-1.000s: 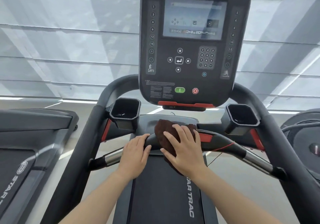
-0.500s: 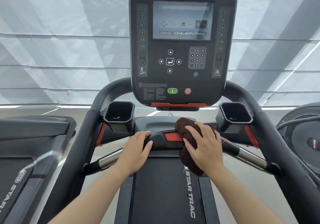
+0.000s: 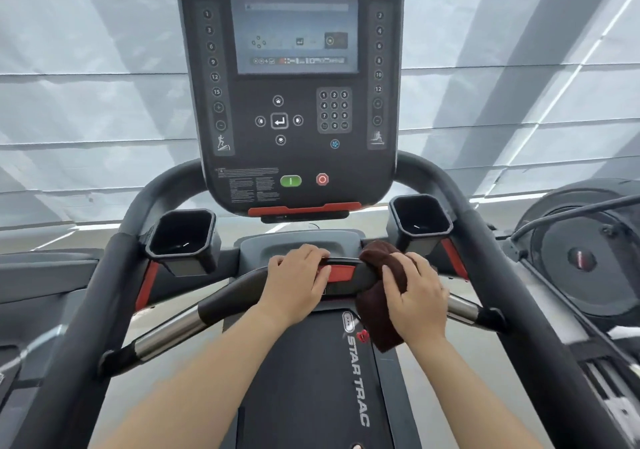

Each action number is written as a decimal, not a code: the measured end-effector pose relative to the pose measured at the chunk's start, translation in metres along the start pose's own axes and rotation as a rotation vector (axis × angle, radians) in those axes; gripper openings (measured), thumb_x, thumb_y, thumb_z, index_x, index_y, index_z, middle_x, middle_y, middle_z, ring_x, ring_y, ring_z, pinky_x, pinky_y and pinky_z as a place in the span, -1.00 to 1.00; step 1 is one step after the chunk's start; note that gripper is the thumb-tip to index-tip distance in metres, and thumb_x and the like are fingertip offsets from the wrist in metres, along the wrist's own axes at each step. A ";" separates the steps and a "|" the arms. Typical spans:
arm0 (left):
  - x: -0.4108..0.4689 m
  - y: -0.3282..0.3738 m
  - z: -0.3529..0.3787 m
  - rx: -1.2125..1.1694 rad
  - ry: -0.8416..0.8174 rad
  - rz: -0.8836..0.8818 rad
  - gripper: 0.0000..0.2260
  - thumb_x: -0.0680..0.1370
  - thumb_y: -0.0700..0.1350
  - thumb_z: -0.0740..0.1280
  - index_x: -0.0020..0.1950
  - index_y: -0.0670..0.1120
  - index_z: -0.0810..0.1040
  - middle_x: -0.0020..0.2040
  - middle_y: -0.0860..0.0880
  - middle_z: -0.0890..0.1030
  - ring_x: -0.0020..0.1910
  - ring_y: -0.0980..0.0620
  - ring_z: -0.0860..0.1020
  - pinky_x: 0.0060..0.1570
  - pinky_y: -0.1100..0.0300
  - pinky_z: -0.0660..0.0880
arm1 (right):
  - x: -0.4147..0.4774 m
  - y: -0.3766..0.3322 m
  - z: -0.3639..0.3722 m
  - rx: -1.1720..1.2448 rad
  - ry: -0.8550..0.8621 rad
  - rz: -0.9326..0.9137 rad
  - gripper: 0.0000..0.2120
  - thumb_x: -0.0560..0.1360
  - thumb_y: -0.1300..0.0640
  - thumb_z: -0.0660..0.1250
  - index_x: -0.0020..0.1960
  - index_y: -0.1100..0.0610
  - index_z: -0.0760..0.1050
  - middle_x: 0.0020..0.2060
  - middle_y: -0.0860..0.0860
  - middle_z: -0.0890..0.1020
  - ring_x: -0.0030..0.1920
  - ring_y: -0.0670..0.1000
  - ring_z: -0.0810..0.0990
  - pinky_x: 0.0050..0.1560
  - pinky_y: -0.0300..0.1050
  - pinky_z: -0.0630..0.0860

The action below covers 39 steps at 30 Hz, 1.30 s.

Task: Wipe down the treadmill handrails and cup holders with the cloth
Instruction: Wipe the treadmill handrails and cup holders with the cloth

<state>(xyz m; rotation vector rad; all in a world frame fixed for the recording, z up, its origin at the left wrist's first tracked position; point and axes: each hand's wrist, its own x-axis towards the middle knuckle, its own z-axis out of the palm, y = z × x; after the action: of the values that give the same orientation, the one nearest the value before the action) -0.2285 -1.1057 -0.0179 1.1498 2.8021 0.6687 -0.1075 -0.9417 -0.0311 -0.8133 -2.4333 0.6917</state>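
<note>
Head view, sole entry.

Item: cloth (image 3: 379,313), dark brown, draped over the front crossbar handrail (image 3: 239,296) just right of its red centre tab, the loose end hanging below the bar.
Item: right hand (image 3: 417,296), fingers curled over the cloth and pressing it round the bar; closed on the cloth.
Item: left hand (image 3: 298,280), wrapped over the crossbar at centre, beside the red tab, holding the bar only, no cloth in it.
Item: left cup holder (image 3: 181,237) and right cup holder (image 3: 420,218), both open and dark inside; the cloth is in neither. The right one sits just above and behind the cloth.
Item: long side rails, left (image 3: 79,327) and right (image 3: 512,296), no cloth on them.

Status, by judgement: work is on the crossbar's right half. Whether the centre and left portions are already clean cannot be told. Cup holders and side rails appear still to do, so the task looks early to midway.
</note>
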 end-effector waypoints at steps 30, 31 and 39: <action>0.034 0.087 0.045 0.067 0.055 0.062 -0.78 0.53 0.06 0.07 -0.03 0.09 0.49 -0.05 0.14 0.56 -0.06 0.10 0.51 0.01 0.06 0.30 | 0.005 0.085 -0.024 0.059 -0.074 -0.108 -0.66 0.48 -0.11 0.19 0.14 0.00 0.55 0.12 0.01 0.59 0.14 0.09 0.55 0.10 0.16 0.45; 0.035 0.093 0.050 0.075 0.044 0.070 -0.80 0.53 0.05 0.07 -0.05 0.11 0.49 -0.06 0.16 0.56 -0.07 0.11 0.50 0.01 0.07 0.26 | 0.006 0.095 -0.028 0.061 -0.067 -0.093 -0.66 0.48 -0.11 0.19 0.14 0.01 0.55 0.11 0.01 0.60 0.12 0.10 0.56 0.08 0.17 0.46; 0.033 0.093 0.064 0.187 0.084 0.123 -0.84 0.53 0.07 0.09 -0.02 0.15 0.45 -0.12 0.18 0.56 -0.11 0.11 0.51 -0.02 0.10 0.16 | 0.009 0.136 -0.044 0.046 0.032 0.026 -0.65 0.47 -0.07 0.17 0.05 0.10 0.60 0.00 0.01 0.64 -0.02 0.12 0.61 0.00 0.07 0.53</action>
<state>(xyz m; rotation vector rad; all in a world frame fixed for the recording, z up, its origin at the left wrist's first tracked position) -0.1784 -1.0003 -0.0342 1.3653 2.9353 0.4810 -0.0338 -0.8281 -0.0757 -0.8325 -2.3733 0.7360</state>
